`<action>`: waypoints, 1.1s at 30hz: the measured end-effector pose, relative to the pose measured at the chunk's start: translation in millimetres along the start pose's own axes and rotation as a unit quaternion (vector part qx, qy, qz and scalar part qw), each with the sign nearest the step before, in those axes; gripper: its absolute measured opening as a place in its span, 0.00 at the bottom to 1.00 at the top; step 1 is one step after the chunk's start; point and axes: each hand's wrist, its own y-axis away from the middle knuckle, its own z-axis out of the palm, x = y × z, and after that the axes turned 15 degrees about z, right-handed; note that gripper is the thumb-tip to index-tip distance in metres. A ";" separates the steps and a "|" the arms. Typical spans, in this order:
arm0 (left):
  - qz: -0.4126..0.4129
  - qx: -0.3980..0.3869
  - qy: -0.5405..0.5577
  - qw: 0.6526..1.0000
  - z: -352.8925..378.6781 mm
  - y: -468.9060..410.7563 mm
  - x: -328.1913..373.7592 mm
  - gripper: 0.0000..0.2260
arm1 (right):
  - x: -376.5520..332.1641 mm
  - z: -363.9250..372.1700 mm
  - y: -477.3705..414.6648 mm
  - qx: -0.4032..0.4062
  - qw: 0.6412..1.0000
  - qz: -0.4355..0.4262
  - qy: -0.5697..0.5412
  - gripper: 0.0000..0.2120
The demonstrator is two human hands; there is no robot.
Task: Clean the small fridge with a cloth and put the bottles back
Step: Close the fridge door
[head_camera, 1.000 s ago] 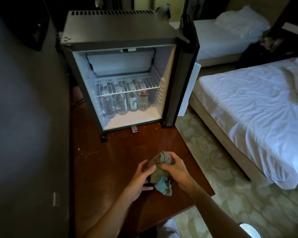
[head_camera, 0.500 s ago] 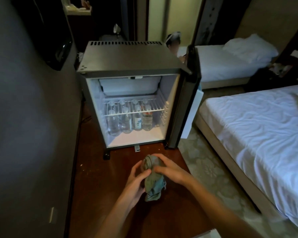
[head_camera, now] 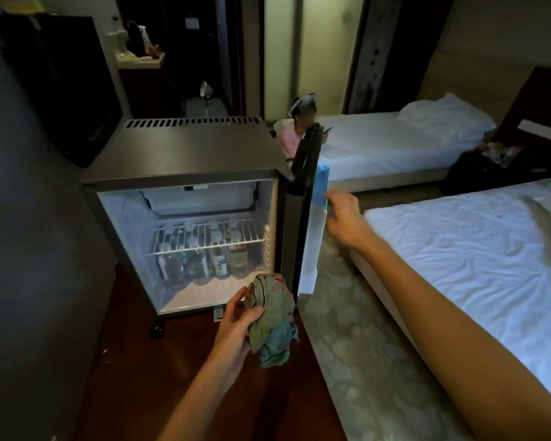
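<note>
The small grey fridge (head_camera: 185, 151) stands on a dark wooden table (head_camera: 159, 377), lit inside. Its door (head_camera: 303, 192) swings open to the right. Several clear bottles (head_camera: 201, 264) stand on the fridge floor under a white wire shelf (head_camera: 209, 233). My left hand (head_camera: 236, 326) grips a crumpled green and blue cloth (head_camera: 272, 319) just in front of the fridge's lower right corner. My right hand (head_camera: 344, 218) reaches out with fingers extended to the white inner edge of the door, close to a blue strip there; whether it touches the door is unclear.
A grey wall (head_camera: 29, 249) lies close on the left. A white bed (head_camera: 474, 265) fills the right, with patterned carpet (head_camera: 357, 361) between it and the table. A second bed (head_camera: 395, 144) stands farther back. A person (head_camera: 296, 128) sits behind the fridge door.
My right hand has let go of the cloth and moved up and right to the door's edge. My left hand now holds the cloth alone, raised nearer the fridge. The view has tilted upward.
</note>
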 end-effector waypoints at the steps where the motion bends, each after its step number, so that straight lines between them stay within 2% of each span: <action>1: 0.003 0.003 0.003 1.000 4.9 0.6 0.5 0.22 | 2.0 2.1 -9.3 -0.030 0.999 -0.005 0.028 0.28; 4: 0.010 0.011 -0.002 1.000 12.1 3.1 3.2 0.20 | 9.9 11.1 -26.7 -0.053 0.997 -0.018 0.061 0.26; 7: 0.019 0.027 -0.021 0.999 9.5 5.9 5.0 0.20 | 14.6 13.1 -31.8 -0.063 0.995 -0.049 0.064 0.29; 13: 0.026 0.072 -0.049 0.996 -4.3 12.4 -0.4 0.22 | 12.8 14.5 -34.7 -0.053 0.995 -0.059 0.056 0.28; 20: -0.024 0.161 -0.114 0.980 -50.1 43.8 -26.2 0.24 | 15.4 14.0 -24.4 -0.070 0.993 -0.064 0.065 0.29; 23: -0.061 0.215 -0.117 0.968 -74.7 61.2 -36.7 0.26 | 16.2 9.5 -17.6 -0.053 0.992 -0.076 0.086 0.29; 26: -0.072 0.266 -0.166 0.947 -93.2 75.9 -44.9 0.28 | 20.1 10.7 -6.9 -0.026 0.992 -0.081 0.095 0.28; 30: -0.080 0.286 -0.224 0.928 -117.3 93.7 -51.4 0.28 | 24.3 19.4 16.0 0.027 0.988 -0.071 0.135 0.26; 33: -0.090 0.302 -0.225 0.922 -137.5 100.6 -55.1 0.27 | 26.6 23.0 38.7 0.049 0.984 -0.068 0.159 0.26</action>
